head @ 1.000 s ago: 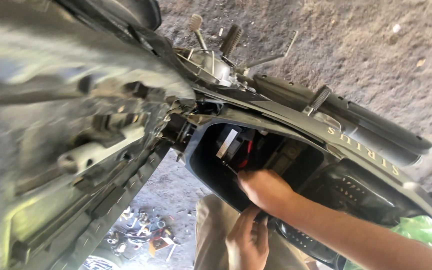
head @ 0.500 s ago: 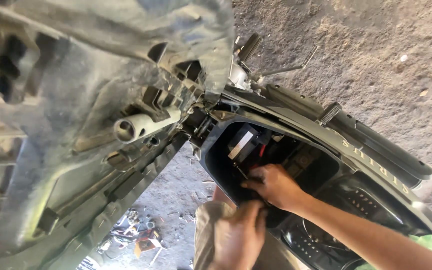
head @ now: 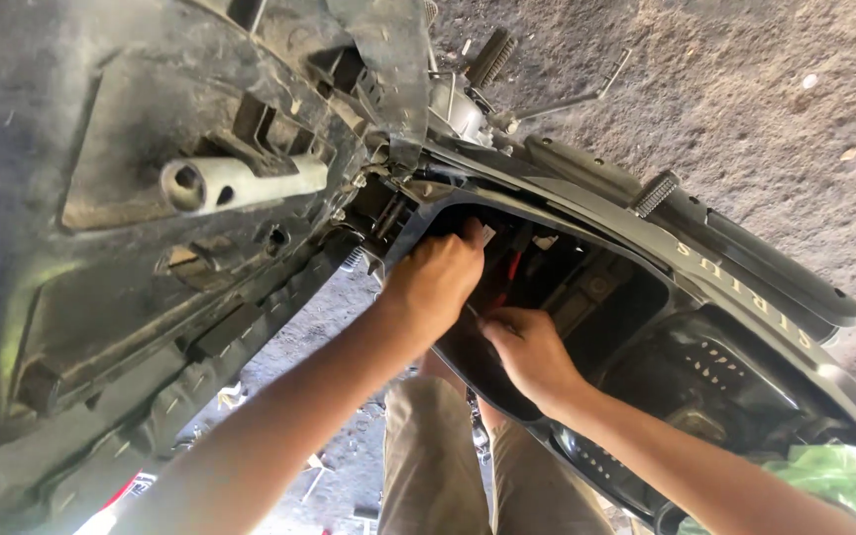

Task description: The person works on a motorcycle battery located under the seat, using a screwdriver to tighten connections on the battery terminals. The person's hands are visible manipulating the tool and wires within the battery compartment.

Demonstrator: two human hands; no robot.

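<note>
A motorbike's under-seat compartment (head: 606,287) lies open, black and deep, with a red wire (head: 509,272) and a small white part (head: 488,235) inside its front end. My left hand (head: 436,282) reaches over the compartment's front rim with fingers curled inward; its fingertips are hidden among the parts. Just below and to the right, my right hand (head: 529,349) rests on the rim, its fingers pinched together at the lower end of the red wire. The two hands nearly touch.
The raised seat's dirty black underside (head: 131,297), with a grey metal tube (head: 240,183), fills the left. A ribbed foot peg (head: 654,193) sticks out of the side panel. Dirt ground (head: 745,89) lies beyond, a green plastic bag (head: 844,485) at lower right, my khaki trousers (head: 438,456) below.
My left hand has risen from near my trousers into the front of the compartment. My right hand stayed at the rim. The view has moved closer to the seat underside.
</note>
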